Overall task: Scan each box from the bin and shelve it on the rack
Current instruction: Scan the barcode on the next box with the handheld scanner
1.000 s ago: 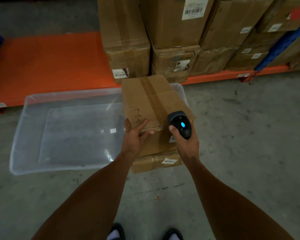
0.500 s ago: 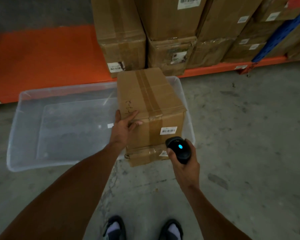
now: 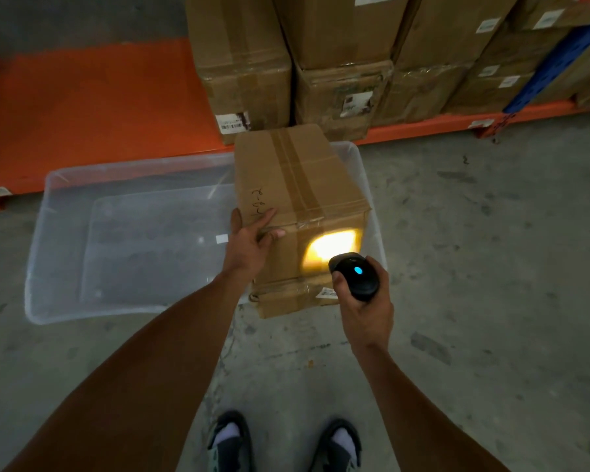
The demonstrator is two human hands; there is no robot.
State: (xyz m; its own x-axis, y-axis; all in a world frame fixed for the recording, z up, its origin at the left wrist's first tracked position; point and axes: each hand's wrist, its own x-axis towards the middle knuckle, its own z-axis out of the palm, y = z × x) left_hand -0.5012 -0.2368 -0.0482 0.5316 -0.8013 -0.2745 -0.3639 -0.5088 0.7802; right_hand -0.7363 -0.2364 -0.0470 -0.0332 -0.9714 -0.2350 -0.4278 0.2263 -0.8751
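Note:
A taped cardboard box (image 3: 293, 178) stands on a second, lower box (image 3: 286, 303) at the right end of the clear plastic bin (image 3: 123, 172). My left hand (image 3: 249, 240) rests on the top box's near left corner, fingers laid along the edge. My right hand (image 3: 365, 301) grips a black handheld scanner (image 3: 355, 279) with a blue light on its back. The scanner points at the box's near face, where a bright yellow patch of light (image 3: 331, 248) covers the label.
The orange rack shelf (image 3: 92, 97) runs along the back, bare on the left. Several stacked cardboard boxes (image 3: 338, 52) with labels fill its right part. A blue rack upright (image 3: 556, 59) stands at the far right. Grey concrete floor lies to the right; my shoes (image 3: 283, 444) show below.
The scanner has lit the near face of the top box with a yellow glow, hiding the label. My right hand stays just in front of the box. My left hand has kept its place.

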